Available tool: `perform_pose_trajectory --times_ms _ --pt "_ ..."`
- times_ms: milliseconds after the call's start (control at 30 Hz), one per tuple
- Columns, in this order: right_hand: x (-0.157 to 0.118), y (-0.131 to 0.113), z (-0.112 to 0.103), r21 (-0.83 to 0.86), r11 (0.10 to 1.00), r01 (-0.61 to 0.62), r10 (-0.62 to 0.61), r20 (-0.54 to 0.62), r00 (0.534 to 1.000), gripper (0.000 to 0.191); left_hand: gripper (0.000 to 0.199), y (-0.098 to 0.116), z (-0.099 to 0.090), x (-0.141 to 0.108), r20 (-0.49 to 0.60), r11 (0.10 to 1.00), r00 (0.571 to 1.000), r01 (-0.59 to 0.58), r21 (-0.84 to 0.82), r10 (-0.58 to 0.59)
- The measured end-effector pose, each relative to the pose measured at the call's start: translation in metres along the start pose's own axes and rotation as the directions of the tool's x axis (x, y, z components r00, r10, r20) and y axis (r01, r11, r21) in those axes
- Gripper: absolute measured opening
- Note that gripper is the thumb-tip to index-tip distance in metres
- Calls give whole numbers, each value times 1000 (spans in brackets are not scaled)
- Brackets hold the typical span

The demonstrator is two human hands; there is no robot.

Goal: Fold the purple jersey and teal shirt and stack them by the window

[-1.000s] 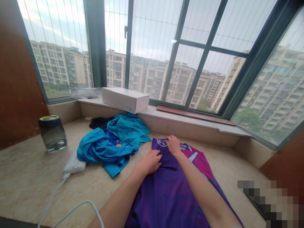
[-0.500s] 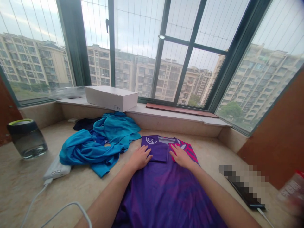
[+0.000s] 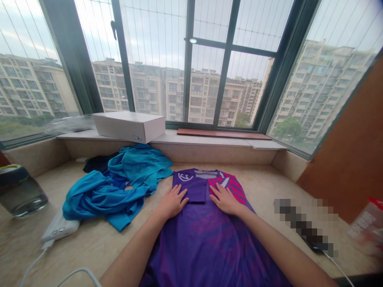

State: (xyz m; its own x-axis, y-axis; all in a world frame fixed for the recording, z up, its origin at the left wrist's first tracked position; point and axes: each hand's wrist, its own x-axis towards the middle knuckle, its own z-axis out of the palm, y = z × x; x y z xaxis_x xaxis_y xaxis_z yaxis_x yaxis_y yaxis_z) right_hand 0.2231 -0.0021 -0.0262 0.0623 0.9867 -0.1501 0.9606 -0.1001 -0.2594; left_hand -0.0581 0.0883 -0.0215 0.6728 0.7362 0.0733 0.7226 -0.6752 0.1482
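A purple shirt lies on the stone surface, its collar towards the window. One sleeve is folded inward on the left, and pink stripes show at the upper right. My left hand rests with fingers spread on the folded sleeve's left part. On the right side of the chest, beside the pink stripes, my right hand lies flat with its fingers apart. Left of the shirt is a crumpled heap of blue cloth, with darker cloth behind it.
A white box and a reddish strip sit on the sill. At the left are a dark bottle and a white power bank with a cable. At the right are a blurred-out phone and a plastic package.
The view has shifted slightly, moving the surroundings leftward. My right hand has shifted slightly on the shirt and more of the pink stripes shows. My left hand stays on the folded sleeve.
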Motion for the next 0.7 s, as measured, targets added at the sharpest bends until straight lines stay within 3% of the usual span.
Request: perform_pose_trajectory --times_ms 100,200,333,400,500,600,667,700 --pt "6 -4 2 -39 999 11 -10 7 1000 73 59 -4 4 7 -1 1000 1000 11 4 -11" --pt "19 -9 -10 -50 998 45 -46 -10 999 70 58 -10 2 24 -18 999 999 36 20 -36" --pt "33 -18 -44 -32 992 125 -127 -59 990 52 51 -13 -18 47 -87 997 995 53 58 -48" --pt "31 -19 -56 -19 986 166 -167 -93 982 43 49 -10 -34 44 -138 996 990 40 75 -30" --pt "10 -14 -58 2 974 228 -225 -136 965 38 44 0 -57 14 -199 996 980 4 93 15" --pt "-30 -8 -51 15 962 273 -267 -165 949 27 38 15 -70 -40 -246 992 964 -84 98 106" --pt "-69 -14 -56 37 932 360 -341 -242 908 26 36 27 -70 -80 -275 985 948 -140 101 163" --pt "-93 -21 -63 56 900 433 -396 -311 864 28 35 33 -67 -99 -283 981 941 -162 109 187"
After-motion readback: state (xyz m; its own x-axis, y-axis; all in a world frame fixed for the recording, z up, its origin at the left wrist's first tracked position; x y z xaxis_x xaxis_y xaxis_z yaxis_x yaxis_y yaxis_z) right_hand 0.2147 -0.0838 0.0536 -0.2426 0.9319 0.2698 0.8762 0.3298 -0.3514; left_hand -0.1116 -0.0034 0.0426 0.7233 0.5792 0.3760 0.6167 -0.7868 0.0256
